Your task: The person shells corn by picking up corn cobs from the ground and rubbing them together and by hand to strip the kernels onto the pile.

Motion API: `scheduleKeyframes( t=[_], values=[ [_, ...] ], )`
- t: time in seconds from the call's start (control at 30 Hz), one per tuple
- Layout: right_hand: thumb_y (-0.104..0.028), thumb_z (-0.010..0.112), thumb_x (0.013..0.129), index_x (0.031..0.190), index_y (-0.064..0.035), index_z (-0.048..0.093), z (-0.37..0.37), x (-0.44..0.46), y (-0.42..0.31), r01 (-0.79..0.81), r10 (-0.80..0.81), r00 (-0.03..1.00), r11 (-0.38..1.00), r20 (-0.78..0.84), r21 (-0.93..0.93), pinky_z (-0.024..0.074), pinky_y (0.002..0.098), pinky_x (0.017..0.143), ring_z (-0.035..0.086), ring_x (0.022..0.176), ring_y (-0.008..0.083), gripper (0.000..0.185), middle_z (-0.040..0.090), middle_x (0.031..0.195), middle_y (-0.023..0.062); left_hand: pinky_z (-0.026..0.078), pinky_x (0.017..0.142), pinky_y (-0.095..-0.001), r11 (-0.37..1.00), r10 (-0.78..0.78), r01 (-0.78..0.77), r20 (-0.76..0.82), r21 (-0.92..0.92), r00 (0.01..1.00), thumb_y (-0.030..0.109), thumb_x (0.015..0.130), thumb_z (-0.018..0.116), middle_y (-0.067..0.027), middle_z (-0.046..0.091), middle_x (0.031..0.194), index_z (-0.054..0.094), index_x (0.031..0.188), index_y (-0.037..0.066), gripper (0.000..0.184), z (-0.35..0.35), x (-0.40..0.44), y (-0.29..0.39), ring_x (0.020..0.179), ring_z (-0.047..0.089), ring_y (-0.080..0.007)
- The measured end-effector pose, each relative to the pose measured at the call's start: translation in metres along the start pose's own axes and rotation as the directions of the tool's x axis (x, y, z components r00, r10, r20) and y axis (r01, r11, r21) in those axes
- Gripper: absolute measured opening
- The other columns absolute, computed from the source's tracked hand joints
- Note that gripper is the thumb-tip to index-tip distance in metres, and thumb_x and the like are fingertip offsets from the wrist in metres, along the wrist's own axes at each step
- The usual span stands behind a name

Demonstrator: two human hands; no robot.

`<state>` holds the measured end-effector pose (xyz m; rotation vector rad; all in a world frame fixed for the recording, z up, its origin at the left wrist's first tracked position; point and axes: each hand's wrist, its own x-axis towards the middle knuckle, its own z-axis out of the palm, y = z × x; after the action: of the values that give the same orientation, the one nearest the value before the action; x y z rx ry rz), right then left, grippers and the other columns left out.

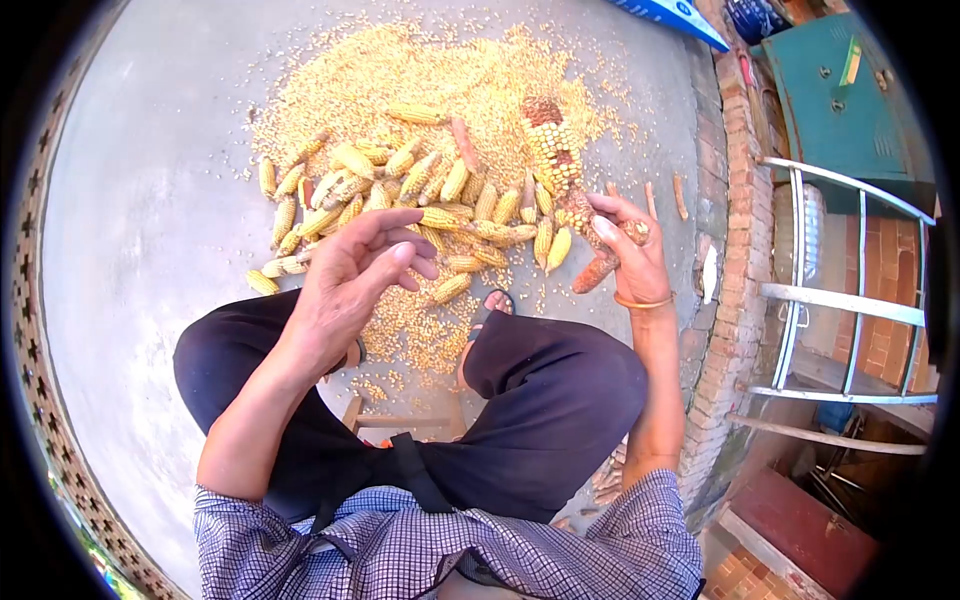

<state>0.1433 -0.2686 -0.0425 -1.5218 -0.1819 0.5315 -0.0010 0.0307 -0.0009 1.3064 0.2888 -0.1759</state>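
Observation:
My left hand (350, 275) is raised in front of the corn pile, fingers loosely bent and apart, with nothing in it. At the right, my right hand (635, 260) is closed round a bare reddish corn cob (596, 272), which shows on both sides of the thumb. A partly shelled ear of corn (555, 155) reaches up from those fingertips, its top and lower end stripped to red cob. Whether both are gripped equally firmly is hidden by the fingers. Beyond the hands lies a heap of yellow corn ears (400, 180), many with kernels on.
Loose kernels (400, 75) spread widely over the concrete floor (140, 250). Bare cobs (680, 196) lie near a brick edging (735, 200) on the right. Farther right are a metal ladder-like frame (845, 295) and a green cabinet (840, 100). A wooden stool (405, 420) shows between the legs.

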Motion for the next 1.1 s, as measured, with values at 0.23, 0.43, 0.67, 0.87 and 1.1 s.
scheduleKeyframes(
  t=[0.23,0.43,0.67,0.87,1.1],
  values=[
    [-0.006,0.066,0.090,0.117,0.0057,0.063,0.110,-0.031,-0.088,0.037,-0.016,0.967,0.996,0.255,-0.076,0.0501,0.0246,0.082,0.061,0.092,0.0079,0.029,0.068,0.098,0.0046,0.050,0.097,-0.0387,0.945,0.204,-0.197,-0.002,-0.261,0.979,0.032,0.099,0.058,-0.0195,0.061,0.125,0.044,0.138,-0.003,0.054,-0.004,0.004,0.019,0.116,0.061,-0.0262],
    [-0.008,0.070,0.090,0.118,0.0056,0.062,0.172,-0.046,-0.103,0.012,0.003,0.951,0.999,0.308,-0.046,0.0508,0.0235,0.080,0.062,0.090,0.0087,0.032,0.068,0.100,0.0059,0.051,0.100,-0.0438,0.792,0.283,-0.185,0.081,-0.582,0.956,0.028,0.104,0.048,-0.0209,0.063,0.121,0.050,0.129,-0.003,0.040,-0.027,-0.006,0.033,0.114,0.063,-0.0287],
    [-0.012,0.073,0.089,0.110,0.0014,0.062,0.154,0.002,-0.081,0.153,-0.139,0.984,0.980,-0.111,0.128,0.0465,0.0210,0.063,0.059,0.074,0.0071,0.027,0.067,0.087,0.0045,0.056,0.088,-0.0385,0.688,0.328,-0.183,0.075,-0.702,0.942,0.030,0.105,0.045,-0.0214,0.062,0.121,0.049,0.130,-0.004,0.042,-0.034,-0.008,0.040,0.108,0.064,-0.0279],
    [-0.021,0.071,0.092,0.107,-0.0016,0.062,0.153,0.013,-0.036,-0.038,0.060,0.988,0.987,-0.141,0.158,0.0450,0.0220,0.054,0.060,0.063,0.0089,0.026,0.067,0.082,0.0054,0.058,0.076,-0.0349,0.705,0.286,-0.133,0.107,-0.697,0.952,0.033,0.105,0.042,-0.0200,0.061,0.118,0.047,0.132,-0.001,0.043,-0.027,-0.009,0.040,0.096,0.063,-0.0233],
    [-0.019,0.069,0.093,0.116,0.0009,0.057,0.165,0.014,-0.047,0.057,-0.045,0.997,0.981,-0.069,0.185,0.0428,0.0182,0.051,0.057,0.064,0.0058,0.033,0.064,0.089,0.0046,0.056,0.057,-0.0302,0.711,0.263,-0.101,0.130,-0.696,0.956,0.029,0.105,0.043,-0.0129,0.063,0.103,0.047,0.133,0.002,0.039,-0.019,-0.013,0.040,0.080,0.062,-0.0193]
  ],
)
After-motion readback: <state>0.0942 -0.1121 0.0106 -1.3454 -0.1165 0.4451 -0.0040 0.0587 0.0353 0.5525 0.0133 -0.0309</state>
